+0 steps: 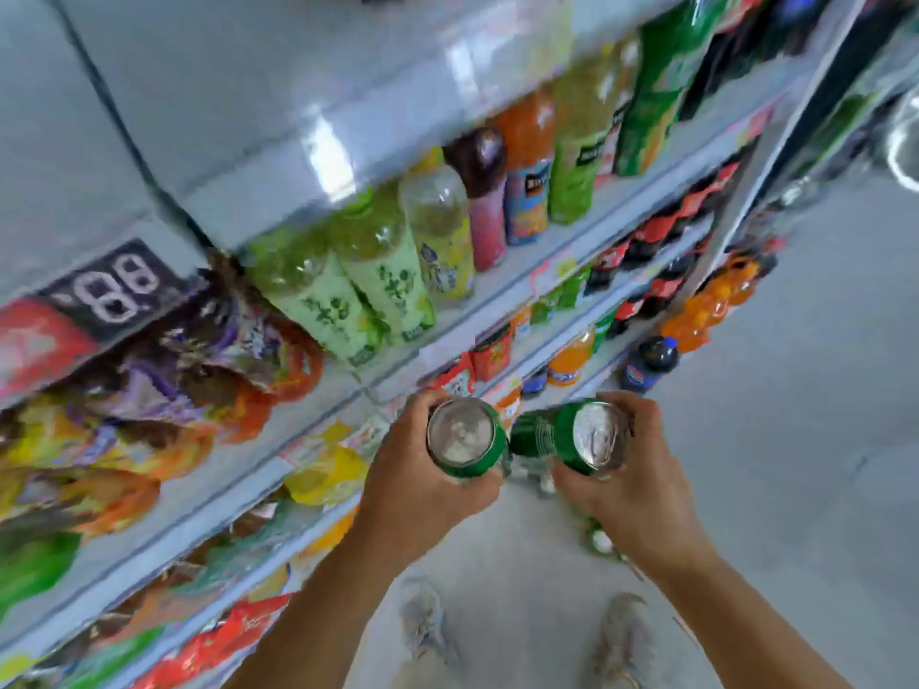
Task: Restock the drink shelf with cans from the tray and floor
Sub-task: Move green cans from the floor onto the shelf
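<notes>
Each hand is wrapped around its own can: the left hand [422, 484] has fingers and thumb curled round a green soda can [465, 440] held upright with its silver top toward the camera, and the right hand [634, 494] grips a second green can [562, 435] the same way, this one tilted so its printed side shows. The two cans are just beside each other, nearly touching, and both hang in front of the drink shelf [497, 295], below its row of green tea bottles [348, 290] and close to the lower tier where a few red cans [490, 353] stand. Neither green can rests on the shelf yet; both are in the air just short of its front edge. Down from the shelf, on the floor under the right hand, some blurred green-and-silver shapes [599, 539] look like more cans, though motion blur makes their number impossible to tell. No tray can be made out. Judging from this, the restocking is partway through: a pair is picked up and carried to the shelf, placing them is the step in hand, and at least a few cans on the floor remain to be fetched. To the left of the drink shelf hang bright snack bags [199, 365], and the person's shoes [427, 624] stand on the floor before it.
</notes>
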`<state>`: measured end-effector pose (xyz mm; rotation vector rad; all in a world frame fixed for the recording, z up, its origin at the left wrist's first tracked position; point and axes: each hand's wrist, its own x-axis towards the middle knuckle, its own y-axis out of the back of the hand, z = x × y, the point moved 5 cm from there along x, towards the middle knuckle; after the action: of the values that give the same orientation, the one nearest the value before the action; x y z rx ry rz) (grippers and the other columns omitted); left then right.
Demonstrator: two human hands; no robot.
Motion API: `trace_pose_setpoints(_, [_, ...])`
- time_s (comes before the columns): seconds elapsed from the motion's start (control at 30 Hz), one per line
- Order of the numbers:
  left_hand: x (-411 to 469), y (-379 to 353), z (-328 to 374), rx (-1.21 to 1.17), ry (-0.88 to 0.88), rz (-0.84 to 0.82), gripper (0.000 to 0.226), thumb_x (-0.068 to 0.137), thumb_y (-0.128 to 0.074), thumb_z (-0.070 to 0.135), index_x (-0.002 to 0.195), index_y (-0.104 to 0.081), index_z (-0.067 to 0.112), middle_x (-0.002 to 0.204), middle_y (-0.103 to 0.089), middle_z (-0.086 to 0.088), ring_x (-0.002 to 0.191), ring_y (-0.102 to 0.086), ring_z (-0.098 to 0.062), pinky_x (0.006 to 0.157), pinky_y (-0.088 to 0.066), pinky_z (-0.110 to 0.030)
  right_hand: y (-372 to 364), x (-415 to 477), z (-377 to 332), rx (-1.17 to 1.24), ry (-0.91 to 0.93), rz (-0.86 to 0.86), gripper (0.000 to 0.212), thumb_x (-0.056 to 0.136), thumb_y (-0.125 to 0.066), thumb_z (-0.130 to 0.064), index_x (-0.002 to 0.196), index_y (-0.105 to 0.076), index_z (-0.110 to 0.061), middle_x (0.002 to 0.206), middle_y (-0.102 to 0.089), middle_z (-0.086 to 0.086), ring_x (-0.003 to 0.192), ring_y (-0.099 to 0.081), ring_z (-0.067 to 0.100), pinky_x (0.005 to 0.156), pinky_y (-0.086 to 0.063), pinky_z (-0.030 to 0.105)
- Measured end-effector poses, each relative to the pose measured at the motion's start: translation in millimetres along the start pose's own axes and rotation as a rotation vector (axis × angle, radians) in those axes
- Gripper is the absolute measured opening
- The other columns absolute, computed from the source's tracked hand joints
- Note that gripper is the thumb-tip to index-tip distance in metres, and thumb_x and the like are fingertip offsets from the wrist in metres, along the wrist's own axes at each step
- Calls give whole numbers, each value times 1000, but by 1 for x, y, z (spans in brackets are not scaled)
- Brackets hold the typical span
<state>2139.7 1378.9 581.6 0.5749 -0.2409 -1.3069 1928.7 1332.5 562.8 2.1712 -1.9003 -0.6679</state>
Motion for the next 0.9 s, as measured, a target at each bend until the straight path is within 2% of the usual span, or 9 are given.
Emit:
trace_pose_setpoints(0.07, [-18, 40, 35, -80, -48, 56, 59, 56, -79, 38, 107, -49, 47, 103, -62, 21, 96, -60, 1, 73, -44, -13, 5, -13, -51, 69, 100, -25, 68, 61, -86, -22, 112, -42, -35, 95, -62, -25, 89, -60, -7, 73, -47, 14])
trace_pose_setpoints(0.2, [-55, 111, 88, -176, -141, 233, 60, 58, -78, 39, 110, -51, 50, 110, -61, 25, 104, -58, 3, 79, -45, -15, 0, -31, -141, 148, 309, -115, 69, 64, -86, -10, 111, -43, -34, 99, -57, -31, 97, -56, -9, 78, -44, 8])
trace_pose_setpoints(0.3, [-79, 158, 111, -226, -222, 399, 59, 56, -81, 36, 107, -54, 52, 106, -64, 25, 100, -61, 3, 77, -46, -12, -10, -41, -199, 214, 429, -169, 66, 66, -85, -10, 112, -44, -34, 98, -58, -27, 96, -57, -7, 75, -45, 7])
trace_pose_setpoints(0.43, [-108, 216, 126, -287, -292, 593, 54, 50, -77, 45, 99, -56, 58, 100, -67, 24, 92, -65, 2, 73, -51, -13, -25, -56, -263, 245, 585, -204, 62, 67, -85, -18, 110, -46, -39, 98, -56, -31, 98, -57, -4, 83, -45, 19])
trace_pose_setpoints(0.5, [-121, 243, 124, -316, -296, 687, 53, 51, -78, 44, 99, -59, 52, 97, -67, 27, 86, -64, 7, 69, -50, -10, -36, -63, -292, 258, 653, -223, 59, 66, -84, -18, 109, -48, -37, 97, -58, -30, 96, -58, -3, 81, -46, 18])
trace_pose_setpoints(0.63, [-137, 285, 111, -287, -293, 856, 56, 61, -84, 32, 111, -60, 34, 103, -67, 21, 96, -63, 5, 79, -48, -11, -67, -68, -333, 289, 728, -294, 55, 69, -83, -21, 110, -49, -35, 98, -61, -25, 96, -61, 1, 82, -49, 25])
trace_pose_setpoints(0.8, [-146, 315, 92, -312, -249, 923, 51, 70, -86, 18, 111, -59, 33, 102, -68, 15, 90, -63, 7, 71, -48, -8, -109, -64, -372, 306, 764, -331, 62, 70, -84, -20, 122, -50, -24, 104, -61, -18, 92, -59, -9, 74, -48, 7])
trace_pose_setpoints(0.9, [-144, 324, 84, -327, -246, 920, 46, 76, -81, 14, 108, -58, 38, 95, -68, 24, 85, -64, 7, 67, -49, -7, -132, -57, -393, 290, 789, -358, 63, 70, -84, -17, 122, -49, -23, 106, -59, -18, 90, -57, -13, 73, -45, 2])
